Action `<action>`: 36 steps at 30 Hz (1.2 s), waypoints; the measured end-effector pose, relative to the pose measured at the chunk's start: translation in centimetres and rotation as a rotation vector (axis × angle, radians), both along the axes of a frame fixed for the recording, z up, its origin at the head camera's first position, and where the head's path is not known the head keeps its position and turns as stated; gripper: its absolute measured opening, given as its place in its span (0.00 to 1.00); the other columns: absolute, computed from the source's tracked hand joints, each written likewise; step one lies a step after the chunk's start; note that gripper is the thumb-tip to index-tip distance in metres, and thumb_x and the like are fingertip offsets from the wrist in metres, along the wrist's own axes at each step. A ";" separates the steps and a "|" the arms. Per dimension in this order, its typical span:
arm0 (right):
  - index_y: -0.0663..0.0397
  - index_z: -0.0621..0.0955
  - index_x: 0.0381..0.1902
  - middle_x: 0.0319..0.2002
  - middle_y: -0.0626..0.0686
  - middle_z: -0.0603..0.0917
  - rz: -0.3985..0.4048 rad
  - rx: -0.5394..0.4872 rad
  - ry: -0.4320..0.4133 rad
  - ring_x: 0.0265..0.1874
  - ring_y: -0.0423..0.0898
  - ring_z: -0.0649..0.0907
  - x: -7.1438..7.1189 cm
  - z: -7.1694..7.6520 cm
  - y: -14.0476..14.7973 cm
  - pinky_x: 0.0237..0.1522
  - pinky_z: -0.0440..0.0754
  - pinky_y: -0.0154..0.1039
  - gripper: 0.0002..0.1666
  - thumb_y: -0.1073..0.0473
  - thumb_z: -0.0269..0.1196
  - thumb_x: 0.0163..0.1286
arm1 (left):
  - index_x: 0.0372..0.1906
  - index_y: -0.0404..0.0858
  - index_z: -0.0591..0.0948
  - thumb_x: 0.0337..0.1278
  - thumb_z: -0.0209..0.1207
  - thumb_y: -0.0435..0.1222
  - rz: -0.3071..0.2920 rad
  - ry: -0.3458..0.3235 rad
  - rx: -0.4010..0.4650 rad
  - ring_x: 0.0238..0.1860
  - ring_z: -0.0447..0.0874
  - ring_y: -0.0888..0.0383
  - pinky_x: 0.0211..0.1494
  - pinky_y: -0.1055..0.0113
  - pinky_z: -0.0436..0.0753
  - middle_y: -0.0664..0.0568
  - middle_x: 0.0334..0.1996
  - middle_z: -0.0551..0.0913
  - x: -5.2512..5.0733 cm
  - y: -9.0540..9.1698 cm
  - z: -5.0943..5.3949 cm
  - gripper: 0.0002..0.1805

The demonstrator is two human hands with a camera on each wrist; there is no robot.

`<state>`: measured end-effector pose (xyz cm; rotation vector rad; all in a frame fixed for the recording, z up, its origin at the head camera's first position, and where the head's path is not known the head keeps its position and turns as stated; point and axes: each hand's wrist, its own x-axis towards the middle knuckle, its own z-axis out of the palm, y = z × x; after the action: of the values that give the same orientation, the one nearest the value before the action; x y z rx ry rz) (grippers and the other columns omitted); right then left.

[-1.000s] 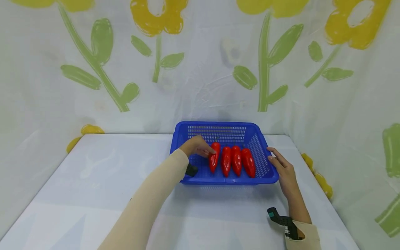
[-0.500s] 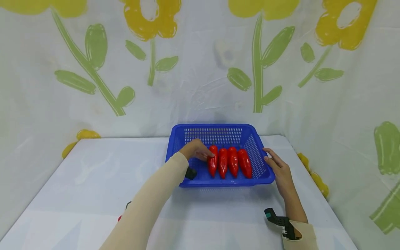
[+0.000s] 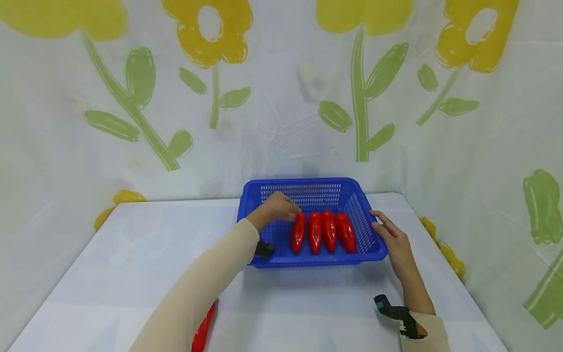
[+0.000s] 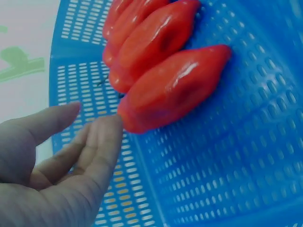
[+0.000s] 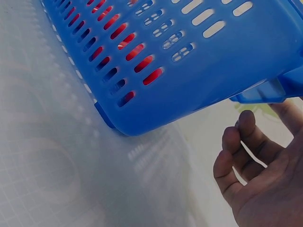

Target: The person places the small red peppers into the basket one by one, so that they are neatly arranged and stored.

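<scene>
Several glossy red peppers (image 3: 328,231) lie side by side in a blue perforated basket (image 3: 303,262). My left hand (image 3: 276,208) is inside the basket, at the stem end of the leftmost pepper (image 3: 298,234). In the left wrist view, its thumb stands apart from the fingers with nothing between them, and a fingertip is against or very close to that pepper (image 4: 173,90). My right hand (image 3: 394,239) holds the basket's right rim by the fingertips. From the right wrist, its other fingers (image 5: 246,156) curl in the air below the rim.
Another red pepper (image 3: 203,330) lies on the white table (image 3: 145,254), partly hidden by the left sleeve (image 3: 206,278). A white curtain (image 3: 281,132) printed with flowers hangs right behind the basket. A black wrist camera (image 3: 393,310) sits on the right forearm.
My left hand has released the leftmost pepper and drawn back towards its stem end. As the left sleeve shifted, more of the pepper on the table appeared. The right hand stays at the rim.
</scene>
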<state>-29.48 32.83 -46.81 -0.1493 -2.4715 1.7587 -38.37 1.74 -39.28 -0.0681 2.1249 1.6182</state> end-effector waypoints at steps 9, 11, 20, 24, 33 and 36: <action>0.36 0.67 0.75 0.70 0.60 0.70 0.018 0.000 -0.005 0.63 0.59 0.74 0.1 -0.1 0.1 0.52 0.80 0.31 0.36 0.33 0.53 0.74 | 0.58 0.18 0.76 0.69 0.56 0.25 -0.034 0.056 0.189 0.59 0.79 0.37 0.61 0.51 0.79 0.29 0.55 0.80 1.1 -1.6 1.6 0.17; 0.35 0.67 0.75 0.69 0.61 0.71 0.014 -0.003 -0.011 0.63 0.60 0.74 0.1 -0.1 0.1 0.50 0.80 0.29 0.37 0.32 0.53 0.74 | 0.57 0.18 0.76 0.70 0.55 0.26 -0.036 0.063 0.211 0.57 0.81 0.38 0.60 0.51 0.80 0.30 0.54 0.81 1.5 -2.2 1.9 0.17; 0.35 0.66 0.76 0.71 0.61 0.69 0.020 -0.017 -0.012 0.64 0.60 0.72 0.2 0.2 0.0 0.48 0.79 0.26 0.37 0.32 0.52 0.74 | 0.56 0.23 0.78 0.69 0.59 0.31 -0.046 0.127 0.228 0.49 0.86 0.47 0.60 0.55 0.81 0.37 0.48 0.84 3.7 -6.5 2.9 0.17; 0.34 0.66 0.76 0.71 0.61 0.68 0.022 -0.023 -0.019 0.64 0.60 0.72 0.1 0.2 -0.3 0.48 0.79 0.26 0.37 0.32 0.52 0.74 | 0.60 0.23 0.76 0.70 0.58 0.32 -0.024 0.131 0.255 0.51 0.85 0.48 0.62 0.56 0.79 0.38 0.50 0.83 5.0 -8.9 3.1 0.20; 0.34 0.66 0.76 0.70 0.62 0.70 0.022 -0.010 -0.002 0.53 0.47 0.79 0.4 0.2 -0.2 0.43 0.82 0.26 0.35 0.33 0.51 0.75 | 0.61 0.24 0.75 0.72 0.57 0.33 0.053 0.206 0.226 0.53 0.84 0.46 0.60 0.58 0.80 0.34 0.55 0.80 8.4 -13.5 2.1 0.21; 0.34 0.66 0.76 0.68 0.63 0.71 0.020 -0.005 0.003 0.46 0.38 0.81 0.3 0.2 -0.2 0.42 0.82 0.26 0.35 0.33 0.51 0.75 | 0.60 0.25 0.76 0.70 0.59 0.35 0.095 0.225 0.191 0.52 0.85 0.46 0.61 0.56 0.80 0.34 0.56 0.80 9.7 -14.7 1.6 0.21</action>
<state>-29.14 32.68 -46.57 -0.1227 -2.4748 1.7721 -28.71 -12.95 -37.72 0.0796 2.1449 1.9589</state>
